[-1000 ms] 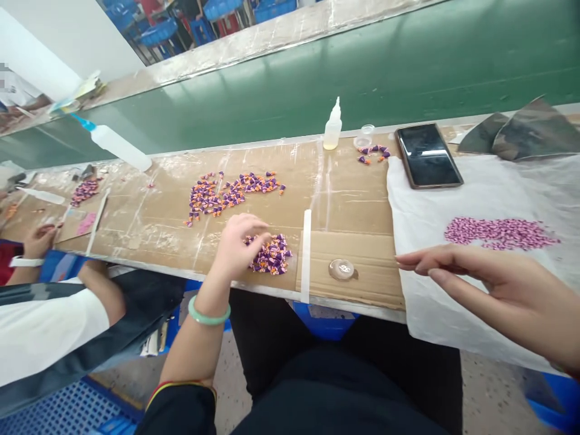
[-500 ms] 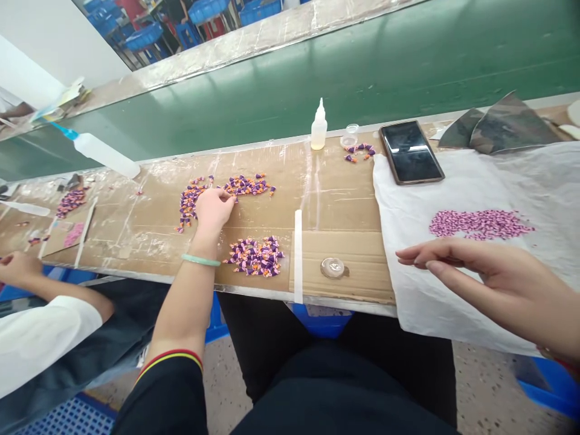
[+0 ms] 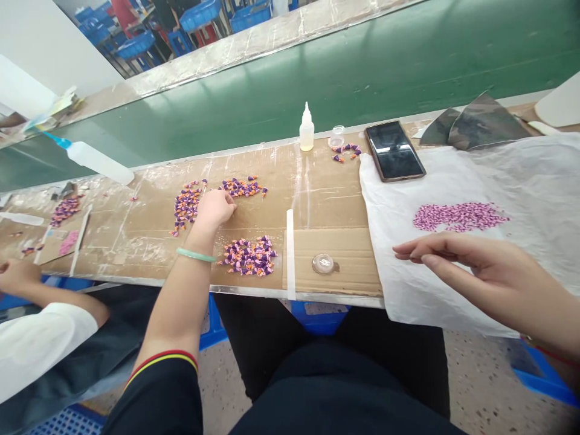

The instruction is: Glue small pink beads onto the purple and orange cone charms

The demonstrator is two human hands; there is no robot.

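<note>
My left hand (image 3: 214, 208), a green bangle on its wrist, rests with curled fingers on a spread of small purple and orange pieces (image 3: 185, 202) on the cardboard-covered bench (image 3: 326, 193). What the fingers pinch is hidden. A second heap of purple, orange and pink pieces (image 3: 248, 255) lies nearer me, just right of that wrist. My right hand (image 3: 471, 263) hovers flat with fingers stretched out over a white plastic sheet (image 3: 408, 199), holding nothing. A pile of pink pieces (image 3: 457, 216) lies on the sheet beyond it.
A glue bottle (image 3: 307, 128), a small clear cup (image 3: 336, 136) and a black phone (image 3: 393, 150) stand at the bench's far edge by a green belt (image 3: 362, 66). A white strip (image 3: 290, 251) and a round lid (image 3: 322, 263) lie centre. Another person's arm (image 3: 49, 314) is left.
My left hand left the near heap and reached farther away to the far spread of purple and orange pieces. My right hand has stayed flat above the sheet.
</note>
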